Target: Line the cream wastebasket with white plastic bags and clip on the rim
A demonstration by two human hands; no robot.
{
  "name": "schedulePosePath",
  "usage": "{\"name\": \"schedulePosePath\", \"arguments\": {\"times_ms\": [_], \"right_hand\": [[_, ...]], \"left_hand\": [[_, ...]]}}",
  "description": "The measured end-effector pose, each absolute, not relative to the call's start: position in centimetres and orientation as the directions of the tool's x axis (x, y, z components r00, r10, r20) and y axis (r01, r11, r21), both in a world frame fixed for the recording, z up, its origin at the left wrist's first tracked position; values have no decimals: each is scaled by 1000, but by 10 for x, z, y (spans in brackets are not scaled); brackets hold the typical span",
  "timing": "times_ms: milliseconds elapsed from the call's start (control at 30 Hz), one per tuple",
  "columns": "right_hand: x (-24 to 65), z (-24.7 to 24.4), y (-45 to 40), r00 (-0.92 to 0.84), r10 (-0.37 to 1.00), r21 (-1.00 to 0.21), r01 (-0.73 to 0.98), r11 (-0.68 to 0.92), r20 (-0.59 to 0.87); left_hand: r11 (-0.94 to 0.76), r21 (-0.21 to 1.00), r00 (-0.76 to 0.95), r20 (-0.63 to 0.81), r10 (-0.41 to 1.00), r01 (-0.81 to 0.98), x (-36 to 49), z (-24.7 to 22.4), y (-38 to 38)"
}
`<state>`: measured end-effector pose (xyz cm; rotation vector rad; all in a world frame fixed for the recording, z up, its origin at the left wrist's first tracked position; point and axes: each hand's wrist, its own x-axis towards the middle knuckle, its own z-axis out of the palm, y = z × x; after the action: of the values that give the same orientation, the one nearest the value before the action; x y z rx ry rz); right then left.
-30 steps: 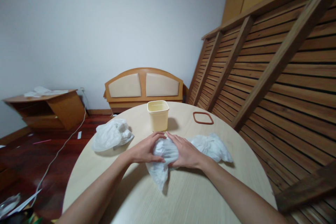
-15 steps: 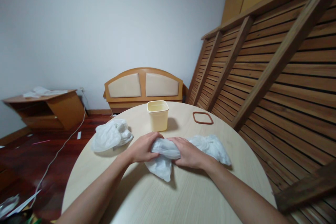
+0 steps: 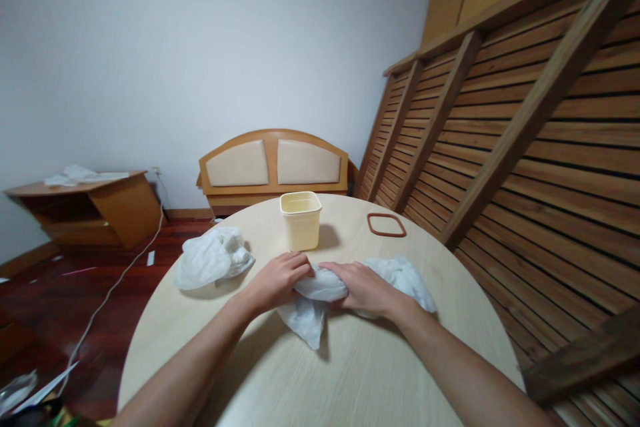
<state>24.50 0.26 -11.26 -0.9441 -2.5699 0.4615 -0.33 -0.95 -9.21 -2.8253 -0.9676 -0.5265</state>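
A bunched white plastic bag point(image 3: 323, 284) lies near the middle of the round table, with a loose corner hanging towards me. My left hand point(image 3: 281, 280) is closed around its left end, the fingers curled over the top. From the other side my right hand point(image 3: 361, 288) grips it, thumb near the top. Behind my right hand, more crumpled white plastic point(image 3: 404, 277) spreads to the right; whether it is part of the same bag is hidden. A pale yellow square bin point(image 3: 303, 225) stands upright just beyond my hands.
Another crumpled white plastic bag point(image 3: 215, 259) rests at the table's left edge. A brown rounded-square ring point(image 3: 386, 225) lies at the back right of the round table point(image 3: 390, 373). A slatted wooden frame point(image 3: 480, 167) leans close on the right; a headboard point(image 3: 273, 160) stands behind.
My left fingers have curled further over the bag. The bunched part and my right hand have shifted slightly right, and the white plastic on the right is drawn in a little.
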Motion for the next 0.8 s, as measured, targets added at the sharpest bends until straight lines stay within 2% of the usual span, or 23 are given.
{"name": "schedulePosePath", "arguments": {"times_ms": [100,200,367,533,633,800], "right_hand": [[246,-119,8,-659,694,-376,589,715,290],[249,-125,12,-652,697,-378,590,714,299],[256,-121,10,-704,647,-404,523,751,292],[263,-111,5,-712,661,-404,547,733,236],[262,-113,5,-702,685,-402,579,709,198],[256,-120,10,-702,671,-389,563,729,239]], "left_hand": [[-819,33,761,351,546,572,-3,-90,-13],[-829,90,777,306,551,552,0,-88,-17],[-747,128,703,265,660,653,5,-84,-25],[-672,85,659,135,740,736,12,-82,-30],[-673,24,665,129,735,739,12,-83,-29],[-644,-66,646,154,748,762,4,-86,-22]]}}
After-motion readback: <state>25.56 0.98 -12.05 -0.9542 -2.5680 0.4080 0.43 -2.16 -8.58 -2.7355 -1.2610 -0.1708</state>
